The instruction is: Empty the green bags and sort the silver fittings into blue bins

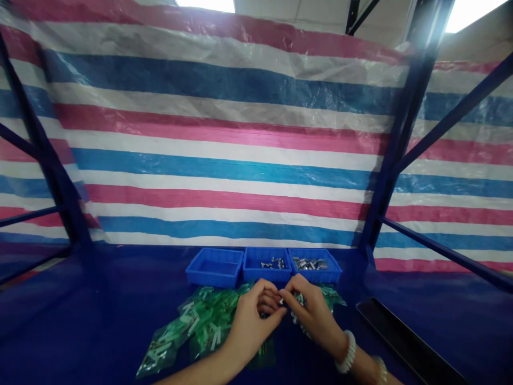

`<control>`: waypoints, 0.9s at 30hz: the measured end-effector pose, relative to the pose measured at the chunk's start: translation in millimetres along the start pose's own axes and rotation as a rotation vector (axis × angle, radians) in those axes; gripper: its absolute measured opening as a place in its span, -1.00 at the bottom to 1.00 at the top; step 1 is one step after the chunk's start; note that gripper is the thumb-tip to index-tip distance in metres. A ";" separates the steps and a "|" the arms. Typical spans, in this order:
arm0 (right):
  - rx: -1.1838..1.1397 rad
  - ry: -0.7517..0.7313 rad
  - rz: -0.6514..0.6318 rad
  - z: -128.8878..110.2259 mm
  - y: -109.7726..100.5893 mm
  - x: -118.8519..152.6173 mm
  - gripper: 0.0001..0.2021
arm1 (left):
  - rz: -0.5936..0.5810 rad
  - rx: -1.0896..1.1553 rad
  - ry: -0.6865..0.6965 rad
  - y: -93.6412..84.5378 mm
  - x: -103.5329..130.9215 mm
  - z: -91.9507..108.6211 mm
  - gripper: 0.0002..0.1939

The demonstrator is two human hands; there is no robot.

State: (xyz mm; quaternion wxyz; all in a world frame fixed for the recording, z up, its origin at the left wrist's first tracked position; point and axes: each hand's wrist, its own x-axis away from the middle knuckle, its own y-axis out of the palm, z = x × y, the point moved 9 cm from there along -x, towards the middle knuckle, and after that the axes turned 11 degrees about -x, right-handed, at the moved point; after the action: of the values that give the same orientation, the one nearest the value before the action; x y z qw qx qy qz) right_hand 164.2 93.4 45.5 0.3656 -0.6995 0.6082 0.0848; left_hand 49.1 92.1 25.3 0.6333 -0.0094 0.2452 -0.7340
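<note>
My left hand (258, 315) and my right hand (310, 310) meet at the fingertips over the blue table, in front of the bins. A small shiny metal piece (281, 301) is pinched between them, its exact shape too small to tell. The left fingers are curled, and the right thumb and forefinger press together on the piece. Clear bags with green and silver parts (208, 315) lie left of and beneath my hands. More small metal parts (298, 302) show partly behind my right hand.
Behind my hands stand three blue bins: the left bin (215, 267) looks bare inside, the middle bin (266, 271) holds small screws, the right bin (316, 274) holds metal pieces. A dark tray (401, 337) lies at right. Blue posts (395, 144) frame a striped sheet (228, 160).
</note>
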 end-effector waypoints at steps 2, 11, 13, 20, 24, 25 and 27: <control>-0.003 0.019 0.007 2.1 1.8 1.3 -0.71 | 0.024 0.001 0.013 -3.2 1.4 4.5 -0.88; -0.147 0.077 0.171 19.1 -32.4 -6.6 -0.56 | 0.201 -0.332 0.361 -23.9 -41.6 35.8 -0.89; -0.068 0.080 0.162 27.7 -35.6 -9.1 -0.59 | 0.194 -0.403 0.399 -22.0 -62.0 33.4 -0.80; 0.305 0.023 -0.118 33.9 -2.0 -7.4 -0.85 | 0.139 -0.523 0.431 -19.8 -48.3 21.4 -0.57; 0.560 0.063 -0.206 36.0 13.6 -4.6 -0.82 | 0.147 -0.547 0.415 -24.2 -24.8 17.8 -0.60; 0.584 0.073 -0.206 37.3 15.5 -4.8 -0.82 | 0.148 -0.547 0.411 -24.4 -22.2 17.4 -0.61; 0.582 0.078 -0.206 40.0 19.7 -5.3 -0.87 | 0.146 -0.535 0.409 -23.4 -19.6 17.5 -0.63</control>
State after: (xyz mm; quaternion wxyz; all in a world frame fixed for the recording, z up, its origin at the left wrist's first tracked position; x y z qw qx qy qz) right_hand 158.0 122.4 11.7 0.5336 -0.6261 0.5464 -0.1573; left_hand 37.0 106.1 55.3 0.5971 -0.0101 0.5508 -0.5831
